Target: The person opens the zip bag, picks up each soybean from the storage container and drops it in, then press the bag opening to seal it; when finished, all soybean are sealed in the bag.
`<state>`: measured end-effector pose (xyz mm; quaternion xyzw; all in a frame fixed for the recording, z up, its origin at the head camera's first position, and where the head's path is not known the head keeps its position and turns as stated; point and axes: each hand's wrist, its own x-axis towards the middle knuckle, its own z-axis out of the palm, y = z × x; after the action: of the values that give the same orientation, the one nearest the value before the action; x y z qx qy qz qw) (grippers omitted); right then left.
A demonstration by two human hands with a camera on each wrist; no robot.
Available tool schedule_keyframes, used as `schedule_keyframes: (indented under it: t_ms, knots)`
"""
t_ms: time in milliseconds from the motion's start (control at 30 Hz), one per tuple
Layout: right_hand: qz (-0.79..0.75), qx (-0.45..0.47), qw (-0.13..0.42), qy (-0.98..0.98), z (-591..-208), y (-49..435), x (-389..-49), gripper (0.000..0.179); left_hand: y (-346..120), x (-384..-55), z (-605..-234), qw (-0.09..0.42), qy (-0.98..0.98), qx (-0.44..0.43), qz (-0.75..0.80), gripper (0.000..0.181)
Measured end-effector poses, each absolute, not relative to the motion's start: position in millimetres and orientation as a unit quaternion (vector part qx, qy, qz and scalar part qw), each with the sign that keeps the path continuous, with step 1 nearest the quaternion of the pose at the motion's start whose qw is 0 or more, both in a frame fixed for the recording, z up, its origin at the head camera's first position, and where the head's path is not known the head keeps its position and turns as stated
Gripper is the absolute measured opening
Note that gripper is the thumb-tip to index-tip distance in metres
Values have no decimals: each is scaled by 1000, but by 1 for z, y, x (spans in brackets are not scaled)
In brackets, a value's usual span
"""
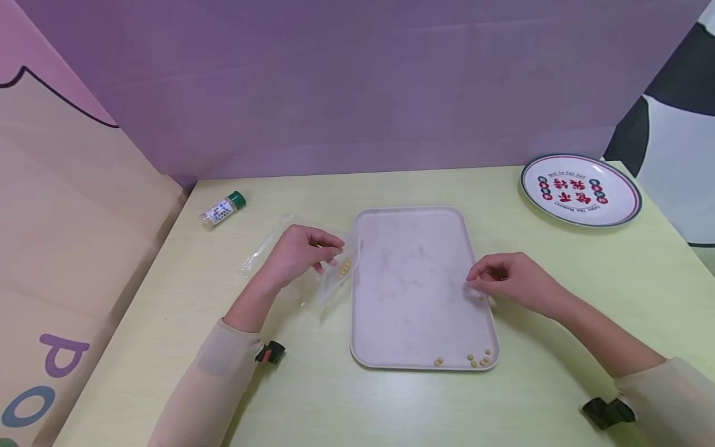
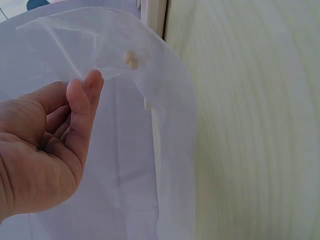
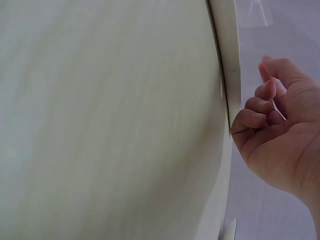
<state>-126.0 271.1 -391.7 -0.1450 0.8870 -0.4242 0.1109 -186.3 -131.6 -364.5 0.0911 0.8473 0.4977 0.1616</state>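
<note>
In the head view my left hand (image 1: 307, 251) pinches a clear plastic bag (image 1: 333, 287) beside the tray's left edge. Several small pale-yellow beans (image 1: 345, 267) lie inside the bag, and some beans (image 2: 131, 60) show through the plastic in the left wrist view. My right hand (image 1: 516, 282) is over the right edge of the white tray (image 1: 410, 292), its fingers curled and the thumb and index tips together. Nothing shows between those tips in the right wrist view (image 3: 280, 110). Several loose beans (image 1: 483, 361) lie in the tray's near right corner.
A small clear bottle with a green cap (image 1: 223, 210) lies at the back left of the table (image 1: 313, 403). An oval plate with red lettering (image 1: 581, 214) stands at the back right. A purple wall panel (image 1: 357, 93) rises behind the table.
</note>
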Motion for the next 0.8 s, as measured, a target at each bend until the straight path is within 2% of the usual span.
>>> schedule_keyframes:
  t_ms: [300, 800]
  knots:
    - [-428, -147, 134, 882, -395, 277, -121, 11, -131, -187, -365, 159, 846, 95, 500, 19]
    - [-390, -153, 138, 897, -397, 275, -114, 12, -131, -187, -365, 155, 847, 95, 499, 19]
